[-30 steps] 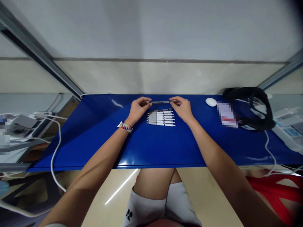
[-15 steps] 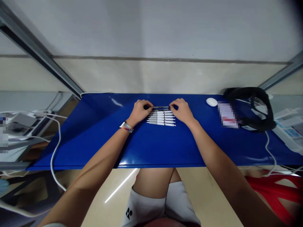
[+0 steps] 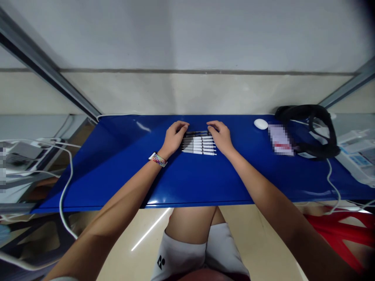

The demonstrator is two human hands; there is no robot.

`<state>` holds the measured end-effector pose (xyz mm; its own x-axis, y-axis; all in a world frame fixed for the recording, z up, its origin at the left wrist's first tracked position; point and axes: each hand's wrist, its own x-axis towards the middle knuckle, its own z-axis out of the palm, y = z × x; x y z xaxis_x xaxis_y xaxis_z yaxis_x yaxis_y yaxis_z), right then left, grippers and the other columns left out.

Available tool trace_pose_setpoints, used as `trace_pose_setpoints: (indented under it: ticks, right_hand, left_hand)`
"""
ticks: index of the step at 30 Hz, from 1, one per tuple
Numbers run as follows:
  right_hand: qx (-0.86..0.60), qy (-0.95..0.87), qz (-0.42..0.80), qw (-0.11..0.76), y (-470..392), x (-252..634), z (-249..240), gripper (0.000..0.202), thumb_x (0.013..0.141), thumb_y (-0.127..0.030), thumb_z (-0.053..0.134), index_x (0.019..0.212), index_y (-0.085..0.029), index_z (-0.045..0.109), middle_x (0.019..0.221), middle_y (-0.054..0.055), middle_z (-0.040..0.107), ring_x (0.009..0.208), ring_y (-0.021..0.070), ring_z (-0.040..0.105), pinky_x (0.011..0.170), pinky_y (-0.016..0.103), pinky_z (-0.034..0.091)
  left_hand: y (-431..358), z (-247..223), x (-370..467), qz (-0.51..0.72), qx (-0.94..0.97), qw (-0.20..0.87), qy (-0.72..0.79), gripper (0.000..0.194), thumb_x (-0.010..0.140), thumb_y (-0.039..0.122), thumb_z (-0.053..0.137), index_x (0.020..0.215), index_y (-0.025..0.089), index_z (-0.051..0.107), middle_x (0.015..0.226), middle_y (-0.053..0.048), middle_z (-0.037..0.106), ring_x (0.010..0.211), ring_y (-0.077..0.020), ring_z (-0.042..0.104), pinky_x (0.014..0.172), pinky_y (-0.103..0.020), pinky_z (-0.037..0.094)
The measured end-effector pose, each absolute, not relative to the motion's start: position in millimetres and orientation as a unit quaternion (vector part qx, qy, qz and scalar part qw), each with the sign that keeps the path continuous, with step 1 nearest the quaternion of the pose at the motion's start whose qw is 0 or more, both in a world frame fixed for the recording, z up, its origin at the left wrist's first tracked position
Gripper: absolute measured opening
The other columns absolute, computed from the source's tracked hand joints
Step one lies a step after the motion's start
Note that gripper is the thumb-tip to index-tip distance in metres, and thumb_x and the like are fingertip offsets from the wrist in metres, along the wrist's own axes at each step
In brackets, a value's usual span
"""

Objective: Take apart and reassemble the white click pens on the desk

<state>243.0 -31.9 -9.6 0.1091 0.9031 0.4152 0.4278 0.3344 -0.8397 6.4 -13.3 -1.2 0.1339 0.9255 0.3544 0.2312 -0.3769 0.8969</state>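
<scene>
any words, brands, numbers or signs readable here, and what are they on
No words or numbers can be read.
White shorts: a black logo, no readable letters.
Pens: any print is too small.
Pale card: pixelated, unreadable.
Blue labels, right edge: too blurred.

1. Blue tabletop (image 3: 190, 179): smooth and glossy, with bright highlights; base material indeterminate.
2. White pens (image 3: 200, 145): smooth barrels, apparently plastic.
3. White oval object (image 3: 260, 124): smooth, plastic in appearance.
4. Wristband (image 3: 159, 159): woven cloth in appearance.
5. Shorts (image 3: 184, 249): matt cloth.
6. Frame post (image 3: 54, 69): metal in appearance.
7. Floor (image 3: 137, 230): smooth, with a glossy sheen.
</scene>
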Motion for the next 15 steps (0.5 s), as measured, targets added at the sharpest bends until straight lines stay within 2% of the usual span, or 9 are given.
trace_pose_setpoints:
  ticks: [4,11,15]
  right_hand:
    - [-0.526,-0.589,0.278,0.547,-34.7,231.2,-15.2,0.024,0.095,-0.036,0.064,0.112,-0.027,0.079,0.125,0.009,0.078,0.125,0.0296,0.069,0.115,0.049,0.048]
    - [-0.537,-0.584,0.275,0.543,-40.4,221.6,-15.3,0.023,0.095,-0.033,0.062,0.110,-0.027,0.079,0.132,0.010,0.077,0.136,0.0292,0.066,0.123,0.048,0.043]
    - [-0.537,-0.589,0.274,0.539,-43.9,218.7,-11.5,0.021,0.096,-0.032,0.062,0.107,-0.028,0.080,0.131,0.009,0.078,0.132,0.0290,0.068,0.121,0.049,0.044]
  left_hand:
    - [-20.2,0.8,16.5,0.533,0.617,0.390,0.428,0.024,0.101,0.042,0.065,0.102,0.024,0.080,0.114,-0.007,0.081,0.116,-0.0260,0.071,0.109,-0.039,0.050]
    - [-20.5,-9.7,26.7,0.572,0.570,0.429,0.405,0.027,0.105,0.035,0.056,0.099,0.024,0.080,0.119,-0.007,0.081,0.124,-0.0239,0.071,0.118,-0.040,0.049]
    - [-19.1,-14.2,29.3,0.579,0.555,0.441,0.402,0.027,0.104,0.034,0.054,0.097,0.024,0.078,0.118,-0.007,0.081,0.123,-0.0230,0.072,0.117,-0.041,0.051]
